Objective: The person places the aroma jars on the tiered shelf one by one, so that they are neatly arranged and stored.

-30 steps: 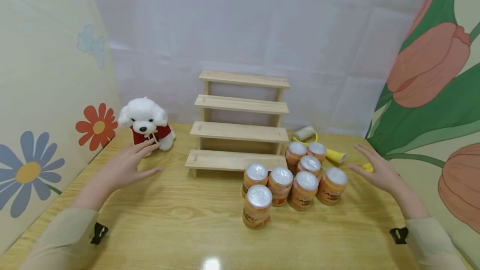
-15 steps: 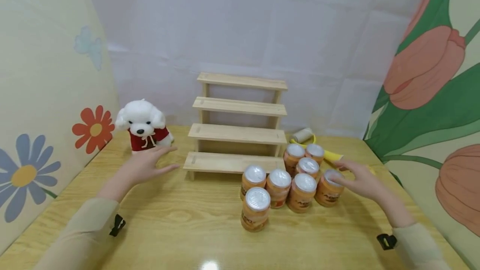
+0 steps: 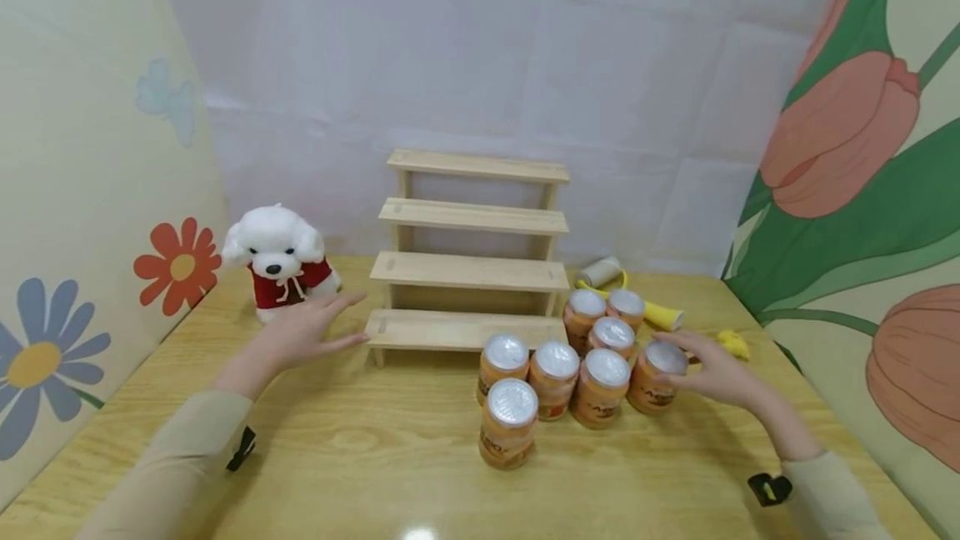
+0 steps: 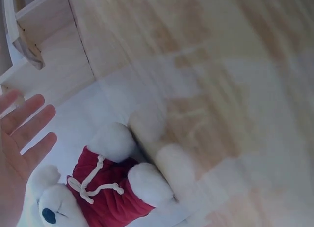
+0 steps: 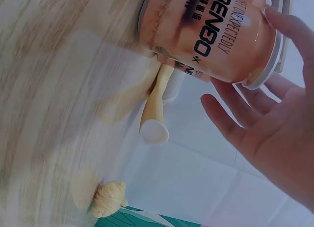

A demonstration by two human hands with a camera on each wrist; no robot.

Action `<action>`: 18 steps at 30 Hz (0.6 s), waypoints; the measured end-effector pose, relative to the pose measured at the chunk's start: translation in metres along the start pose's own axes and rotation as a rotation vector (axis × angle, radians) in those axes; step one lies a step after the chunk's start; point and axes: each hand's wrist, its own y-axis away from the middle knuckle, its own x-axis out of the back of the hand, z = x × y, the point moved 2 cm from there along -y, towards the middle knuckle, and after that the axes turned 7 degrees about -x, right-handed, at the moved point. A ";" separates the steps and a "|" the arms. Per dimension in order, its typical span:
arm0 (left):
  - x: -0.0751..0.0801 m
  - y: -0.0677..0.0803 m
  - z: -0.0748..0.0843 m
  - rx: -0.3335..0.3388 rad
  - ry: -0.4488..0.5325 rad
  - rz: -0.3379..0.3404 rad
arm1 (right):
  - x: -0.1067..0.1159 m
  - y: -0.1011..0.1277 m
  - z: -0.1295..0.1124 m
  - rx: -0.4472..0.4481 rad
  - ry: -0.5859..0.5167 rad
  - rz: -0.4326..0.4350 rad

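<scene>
**Right hand reaches the end can; left hand nears the shelf**

Since the earlier frames the right hand point(image 3: 716, 369) has travelled in from the open worktop point(image 3: 375, 457) to the rightmost orange can point(image 3: 654, 377), and the left hand point(image 3: 303, 330) has slid from in front of the plush dog point(image 3: 276, 259) toward the stepped wooden shelf point(image 3: 468, 261).

Around the hands: eight orange cans with silver lids stand in a tight cluster in front of the shelf's right half, one of them, the front can point(image 3: 507, 423), standing nearest the person. Behind the cluster lies a yellow-handled roller point(image 3: 626, 290), and a small yellow object point(image 3: 733, 343) sits beside the right hand. The neighbouring cans press close on the left side of the rightmost can, while its right side faces the hand freely.

The rightmost orange can stands upright at the right end of the cluster. The right hand's fingers point(image 5: 230, 124) are spread and only lightly bent, the fingertips at the can's lid and side; they have not wrapped round it. The left hand is flat and spread, palm down, holding nothing, its fingertips just short of the shelf's lowest step, the plush dog just behind it.
</scene>
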 end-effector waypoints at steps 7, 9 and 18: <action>-0.003 -0.001 0.007 0.082 0.154 -0.050 | -0.003 -0.003 -0.001 -0.051 -0.039 0.033; -0.005 -0.002 0.007 0.099 0.205 -0.062 | -0.005 -0.005 -0.002 -0.074 -0.041 0.054; -0.016 -0.005 0.008 0.111 0.393 -0.078 | -0.011 0.000 0.000 -0.150 -0.076 0.050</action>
